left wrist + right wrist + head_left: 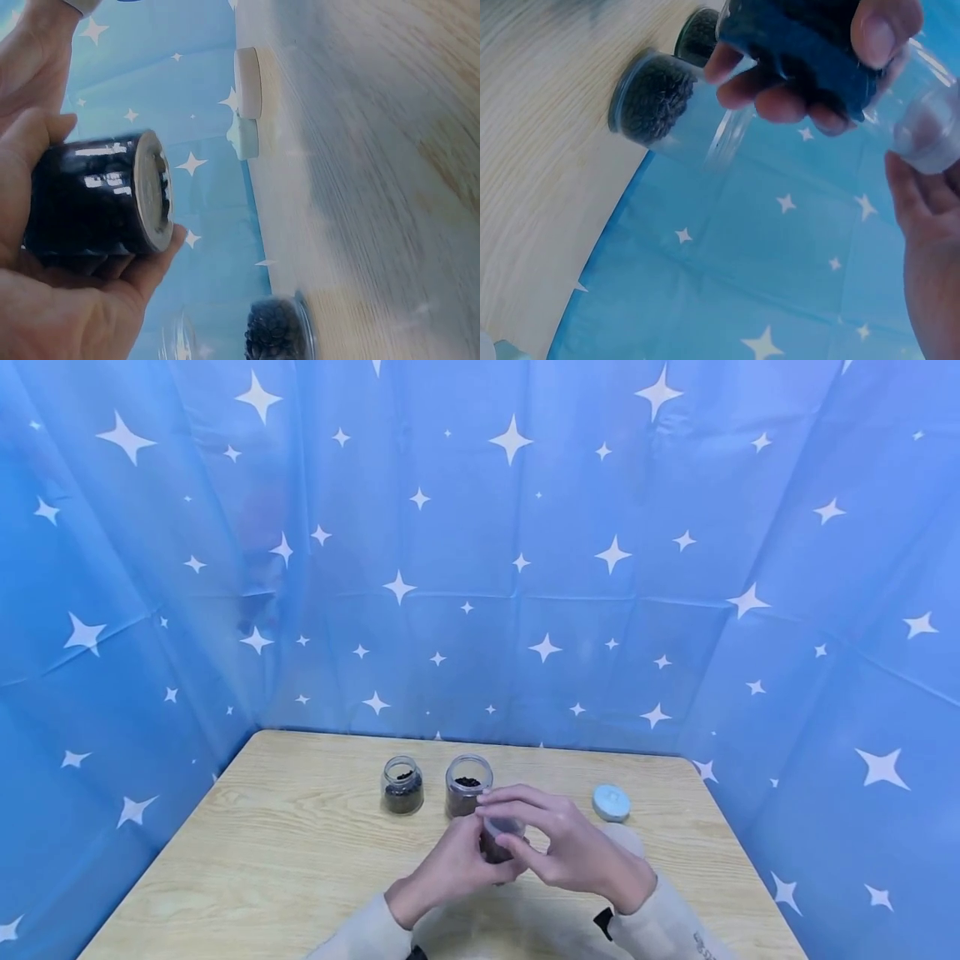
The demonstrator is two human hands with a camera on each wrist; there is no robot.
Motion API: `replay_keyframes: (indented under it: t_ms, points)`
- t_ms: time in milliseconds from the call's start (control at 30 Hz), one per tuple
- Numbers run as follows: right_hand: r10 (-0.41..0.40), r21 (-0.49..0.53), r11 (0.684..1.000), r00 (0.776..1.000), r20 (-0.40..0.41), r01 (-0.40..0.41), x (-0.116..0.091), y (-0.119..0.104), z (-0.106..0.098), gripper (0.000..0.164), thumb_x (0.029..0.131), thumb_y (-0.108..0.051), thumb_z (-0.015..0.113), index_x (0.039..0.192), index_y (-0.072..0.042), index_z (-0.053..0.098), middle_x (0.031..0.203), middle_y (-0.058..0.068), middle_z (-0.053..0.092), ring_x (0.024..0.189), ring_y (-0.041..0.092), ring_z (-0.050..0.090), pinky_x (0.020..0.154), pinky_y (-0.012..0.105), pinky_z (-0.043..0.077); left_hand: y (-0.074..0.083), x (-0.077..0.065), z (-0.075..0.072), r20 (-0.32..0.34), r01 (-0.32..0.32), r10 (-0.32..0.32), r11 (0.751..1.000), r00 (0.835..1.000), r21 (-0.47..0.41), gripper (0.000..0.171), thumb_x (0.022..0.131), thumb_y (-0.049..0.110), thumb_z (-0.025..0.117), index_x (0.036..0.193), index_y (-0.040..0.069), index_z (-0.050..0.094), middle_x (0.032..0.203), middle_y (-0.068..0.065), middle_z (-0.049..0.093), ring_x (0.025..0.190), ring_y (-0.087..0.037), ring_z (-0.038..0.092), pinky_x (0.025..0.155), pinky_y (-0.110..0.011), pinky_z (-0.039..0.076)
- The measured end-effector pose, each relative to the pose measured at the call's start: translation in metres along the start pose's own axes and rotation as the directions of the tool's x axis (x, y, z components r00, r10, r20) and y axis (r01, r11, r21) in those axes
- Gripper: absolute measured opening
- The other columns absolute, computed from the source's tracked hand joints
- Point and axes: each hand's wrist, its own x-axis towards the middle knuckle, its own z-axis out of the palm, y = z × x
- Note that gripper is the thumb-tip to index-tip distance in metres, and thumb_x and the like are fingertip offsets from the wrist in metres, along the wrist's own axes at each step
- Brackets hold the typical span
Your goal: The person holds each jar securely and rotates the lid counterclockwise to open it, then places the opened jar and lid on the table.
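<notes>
My left hand (457,864) grips a clear glass jar (90,199) with dark contents, raised above the table; its thick glass base faces the left wrist camera. My right hand (566,839) spans the jar's mouth from above. Between its thumb and fingers is a translucent whitish lid (930,135) at the rim; whether it is seated there I cannot tell. Just behind the hands stands an open jar (460,802) of dark grains, partly covered by the right fingers. A smaller open jar (402,791), also holding dark pieces, stands to its left.
Right of the hands a light blue lid (611,803) lies on the wooden table (285,852). Beside it is a white round lid (247,82), partly hidden by the right hand in the head view. A blue star-patterned curtain (465,527) surrounds the table's back and sides.
</notes>
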Motion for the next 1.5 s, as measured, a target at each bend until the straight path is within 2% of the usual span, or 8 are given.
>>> replay_keyframes:
  t_ms: [167, 333, 500, 633, 733, 1033, 1233, 1500]
  points:
    - [0.071, -0.071, 0.995, 0.997, -0.044, -0.074, -0.003, -0.005, 0.005, 0.046, 0.108, -0.011, 0.082, 0.153, -0.01, 0.072, 0.153, 0.011, 0.075, 0.137, 0.031, 0.079, 0.119, 0.024, 0.059, 0.004, -0.001, 0.003, -0.075, 0.034, -0.032, 0.999, 0.997, 0.025, 0.047, 0.094, 0.011, 0.091, 0.136, 0.021, 0.073, 0.118, 0.002, 0.083, 0.098, 0.0, 0.073, 0.085, -0.023, 0.063]
    - [0.159, -0.189, 0.965, 0.979, -0.131, -0.182, -0.001, -0.011, 0.011, 0.047, 0.108, -0.024, 0.086, 0.152, -0.016, 0.073, 0.151, 0.009, 0.074, 0.136, 0.029, 0.077, 0.117, 0.027, 0.061, 0.007, 0.001, 0.004, -0.141, 0.029, -0.015, 0.995, 0.99, 0.098, 0.065, 0.09, 0.008, 0.095, 0.149, 0.017, 0.067, 0.121, 0.0, 0.083, 0.104, -0.004, 0.075, 0.09, -0.026, 0.063]
    - [0.215, -0.266, 0.927, 0.957, -0.195, -0.263, 0.002, -0.019, 0.016, 0.047, 0.104, -0.027, 0.091, 0.147, -0.016, 0.077, 0.146, 0.009, 0.075, 0.127, 0.026, 0.078, 0.106, 0.032, 0.067, 0.007, 0.001, 0.006, -0.195, 0.015, 0.014, 0.988, 0.981, 0.151, 0.067, 0.089, 0.007, 0.096, 0.148, 0.017, 0.066, 0.118, 0.001, 0.083, 0.106, -0.01, 0.077, 0.092, -0.029, 0.064]
    - [0.207, -0.324, 0.906, 0.952, -0.226, -0.274, 0.003, -0.022, 0.02, 0.041, 0.1, -0.025, 0.094, 0.137, -0.014, 0.081, 0.137, 0.009, 0.077, 0.116, 0.021, 0.078, 0.096, 0.033, 0.07, 0.008, 0.001, 0.006, -0.216, 0.012, 0.028, 0.984, 0.976, 0.18, 0.066, 0.087, 0.007, 0.096, 0.146, 0.015, 0.067, 0.118, -0.002, 0.083, 0.107, -0.013, 0.079, 0.091, -0.029, 0.065]
    - [0.2, -0.347, 0.897, 0.951, -0.236, -0.275, 0.004, -0.022, 0.021, 0.034, 0.1, -0.023, 0.094, 0.131, -0.014, 0.083, 0.133, 0.008, 0.077, 0.113, 0.02, 0.076, 0.095, 0.032, 0.069, 0.009, 0.002, 0.007, -0.227, 0.021, 0.025, 0.98, 0.974, 0.197, 0.064, 0.087, 0.009, 0.096, 0.144, 0.015, 0.068, 0.118, -0.002, 0.083, 0.105, -0.012, 0.078, 0.089, -0.028, 0.065]
    - [0.188, -0.321, 0.913, 0.957, -0.221, -0.253, 0.004, -0.02, 0.021, 0.034, 0.098, -0.018, 0.095, 0.13, -0.011, 0.084, 0.131, 0.008, 0.077, 0.112, 0.02, 0.077, 0.096, 0.03, 0.068, 0.008, 0.0, 0.008, -0.232, 0.012, 0.038, 0.978, 0.972, 0.209, 0.063, 0.087, 0.01, 0.096, 0.142, 0.014, 0.068, 0.112, -0.001, 0.083, 0.099, -0.009, 0.077, 0.084, -0.026, 0.063]
    - [0.183, -0.283, 0.929, 0.96, -0.212, -0.24, 0.004, -0.019, 0.017, 0.035, 0.096, -0.015, 0.096, 0.129, -0.009, 0.084, 0.131, 0.009, 0.078, 0.115, 0.022, 0.078, 0.1, 0.028, 0.068, 0.009, 0.001, 0.007, -0.217, 0.004, 0.039, 0.981, 0.975, 0.195, 0.061, 0.088, 0.012, 0.098, 0.141, 0.015, 0.068, 0.112, 0.0, 0.082, 0.099, -0.006, 0.075, 0.084, -0.026, 0.062]
    - [0.181, -0.216, 0.952, 0.969, -0.167, -0.215, 0.006, -0.018, 0.009, 0.03, 0.102, -0.017, 0.092, 0.13, -0.01, 0.083, 0.132, 0.009, 0.077, 0.119, 0.024, 0.078, 0.105, 0.023, 0.064, 0.013, 0.0, 0.004, -0.189, 0.004, 0.029, 0.985, 0.982, 0.175, 0.064, 0.086, 0.007, 0.096, 0.144, 0.015, 0.068, 0.116, 0.001, 0.083, 0.102, -0.006, 0.074, 0.089, -0.026, 0.062]
